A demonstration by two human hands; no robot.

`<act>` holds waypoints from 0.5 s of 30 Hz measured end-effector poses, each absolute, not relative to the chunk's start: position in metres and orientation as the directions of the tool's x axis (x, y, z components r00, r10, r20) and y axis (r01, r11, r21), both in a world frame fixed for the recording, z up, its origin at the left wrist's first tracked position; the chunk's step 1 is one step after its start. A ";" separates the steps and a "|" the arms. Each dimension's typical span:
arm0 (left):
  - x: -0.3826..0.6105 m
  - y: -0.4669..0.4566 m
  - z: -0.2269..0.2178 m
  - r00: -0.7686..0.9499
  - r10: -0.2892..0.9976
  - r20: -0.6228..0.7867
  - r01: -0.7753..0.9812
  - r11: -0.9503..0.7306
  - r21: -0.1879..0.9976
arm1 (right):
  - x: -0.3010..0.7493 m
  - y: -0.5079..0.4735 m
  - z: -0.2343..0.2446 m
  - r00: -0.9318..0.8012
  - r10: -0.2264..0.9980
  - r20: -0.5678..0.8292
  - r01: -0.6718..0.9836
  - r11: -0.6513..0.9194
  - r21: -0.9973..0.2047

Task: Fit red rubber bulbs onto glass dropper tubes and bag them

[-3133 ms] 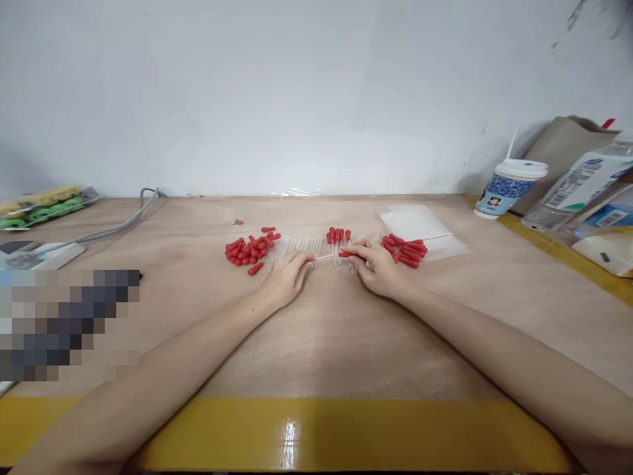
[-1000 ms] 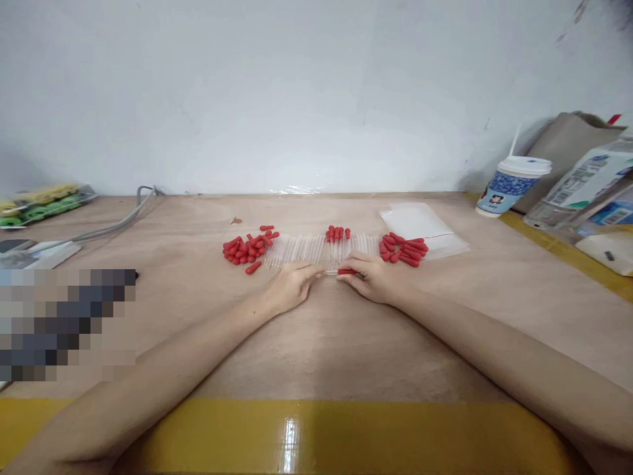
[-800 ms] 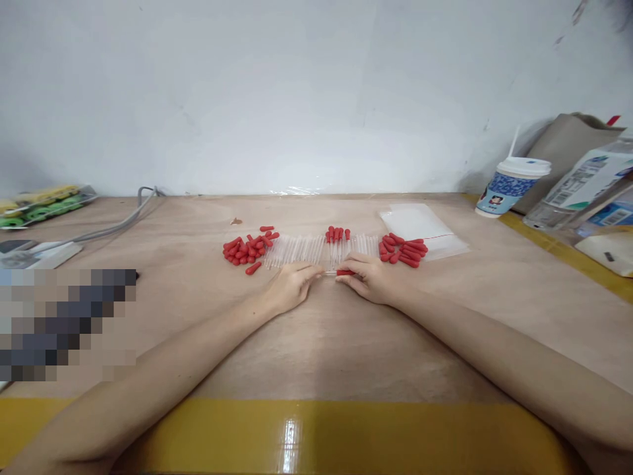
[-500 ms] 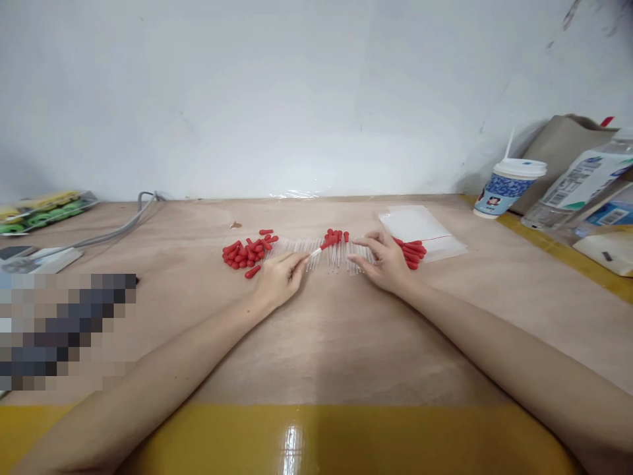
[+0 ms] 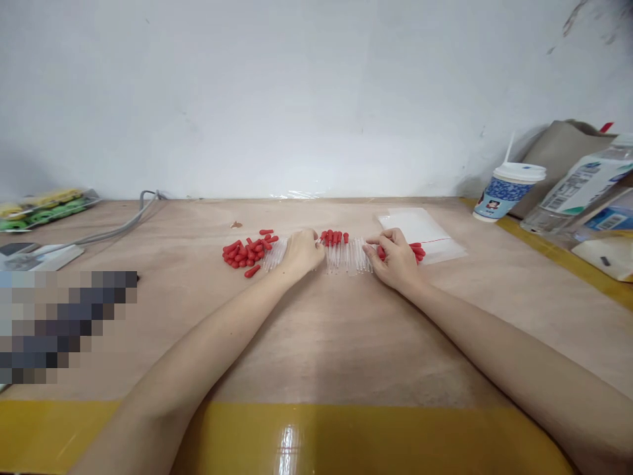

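Left hand (image 5: pixel 302 251) curls narrow over the row of clear tubes (image 5: pixel 349 257) on the worktop (image 5: pixel 326 330), fingertips by the red-capped tubes (image 5: pixel 335 236). Gripping one? Cannot tell. Right hand (image 5: pixel 395 258), fingers bent, meets the loose red bulbs (image 5: pixel 418 251); any pinch is hidden. Looks like between cappings: next needs one bulb, one tube, ends aligned.

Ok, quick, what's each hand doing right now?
Left hand: curled on the clear tubes; whether it holds one cannot be told.
Right hand: curled at the right pile of red caps; contents cannot be told.
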State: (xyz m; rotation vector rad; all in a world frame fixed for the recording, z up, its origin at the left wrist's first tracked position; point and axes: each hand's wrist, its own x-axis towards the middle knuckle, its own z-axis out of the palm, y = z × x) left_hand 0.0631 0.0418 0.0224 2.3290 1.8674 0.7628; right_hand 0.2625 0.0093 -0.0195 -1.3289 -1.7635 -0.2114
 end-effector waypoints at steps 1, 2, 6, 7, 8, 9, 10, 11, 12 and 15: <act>0.066 0.043 0.022 0.146 0.935 0.322 0.899 -0.262 0.352 | 0.263 0.010 -0.019 -0.016 0.692 0.722 0.845 0.395 -0.360; 0.069 0.043 0.021 0.150 0.938 0.312 0.898 -0.261 0.355 | 0.264 0.010 -0.019 -0.007 0.696 0.718 0.849 0.383 -0.363; 0.071 0.042 0.017 0.203 0.936 0.289 0.910 -0.289 0.297 | 0.264 0.011 -0.018 -0.002 0.698 0.716 0.862 0.364 -0.353; 0.071 0.042 0.016 0.218 0.934 0.284 0.914 -0.297 0.276 | 0.264 0.011 -0.018 -0.007 0.696 0.718 0.867 0.363 -0.342; 0.069 0.043 0.015 0.231 0.932 0.280 0.917 -0.305 0.258 | 0.264 0.011 -0.017 -0.015 0.693 0.721 0.874 0.359 -0.327; 0.068 0.043 0.015 0.239 0.930 0.278 0.918 -0.310 0.247 | 0.265 0.011 -0.016 -0.023 0.690 0.724 0.884 0.353 -0.307; 0.067 0.044 0.013 0.241 0.930 0.278 0.919 -0.311 0.242 | 0.265 0.011 -0.014 -0.029 0.686 0.727 0.895 0.341 -0.286; 0.065 0.045 0.012 0.242 0.929 0.280 0.920 -0.311 0.240 | 0.267 0.011 -0.012 -0.031 0.683 0.730 0.908 0.325 -0.266; 0.064 0.046 0.011 0.243 0.928 0.281 0.921 -0.312 0.234 | 0.269 0.012 -0.010 -0.027 0.681 0.732 0.919 0.305 -0.250; 0.063 0.049 0.007 0.244 0.926 0.288 0.927 -0.310 0.212 | 0.278 0.016 -0.003 0.020 0.689 0.724 0.940 0.235 -0.249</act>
